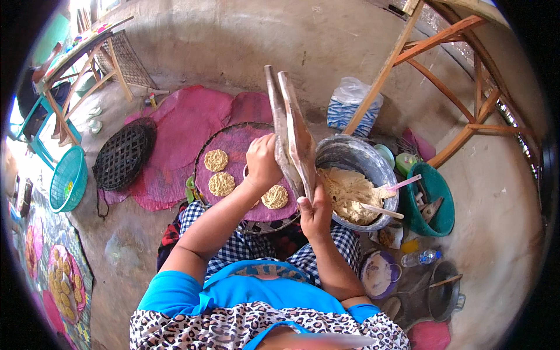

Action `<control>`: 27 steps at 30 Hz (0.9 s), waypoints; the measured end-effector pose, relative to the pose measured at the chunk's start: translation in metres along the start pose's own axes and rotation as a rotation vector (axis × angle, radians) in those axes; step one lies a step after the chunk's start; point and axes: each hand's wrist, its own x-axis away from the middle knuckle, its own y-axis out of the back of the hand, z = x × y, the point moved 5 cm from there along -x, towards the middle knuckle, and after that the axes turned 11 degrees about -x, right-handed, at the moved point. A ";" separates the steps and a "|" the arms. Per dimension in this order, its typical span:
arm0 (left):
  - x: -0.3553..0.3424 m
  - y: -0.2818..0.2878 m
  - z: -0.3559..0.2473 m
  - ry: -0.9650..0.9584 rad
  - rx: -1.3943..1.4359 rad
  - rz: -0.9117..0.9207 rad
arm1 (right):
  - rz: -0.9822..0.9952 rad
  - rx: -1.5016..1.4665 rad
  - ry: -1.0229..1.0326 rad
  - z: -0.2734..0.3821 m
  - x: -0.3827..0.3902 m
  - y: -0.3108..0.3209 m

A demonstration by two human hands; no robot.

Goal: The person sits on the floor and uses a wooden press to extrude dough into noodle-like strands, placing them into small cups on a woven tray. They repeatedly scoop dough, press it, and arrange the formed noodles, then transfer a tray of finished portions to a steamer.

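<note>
I hold a two-armed wooden press (pixel 298 131) upright and slightly tilted over a round tray. Its two long arms stand close together with a narrow gap at the top. My left hand (pixel 263 160) is closed at the left arm, its fingers partly hidden. Lower down, my right hand (pixel 316 214) wraps round the bottom end, thumb across the front. Beneath, several round cakes of squiggly dough strands (pixel 221 184) lie on a pink cloth (pixel 211 153) over the tray (pixel 201 154). A pale rim of something shows behind my left wrist, mostly hidden.
Right of the tray stands a large metal basin (pixel 344 146) of pale dough (pixel 353 195) with two handled utensils in it. Beyond are a teal basket (pixel 446 204), a water bottle (pixel 421 258) and a wooden frame (pixel 461 137). To the left lies a black woven tray (pixel 124 154).
</note>
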 end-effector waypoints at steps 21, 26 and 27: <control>0.011 -0.035 -0.016 -0.380 0.182 0.262 | -0.279 -0.872 -0.535 -0.061 0.083 0.047; 0.012 -0.058 -0.004 0.650 1.314 0.333 | -0.130 -1.612 -0.792 -0.081 0.094 0.051; 0.014 -0.060 -0.018 0.603 1.196 0.354 | -0.013 -1.828 -0.865 -0.081 0.097 0.042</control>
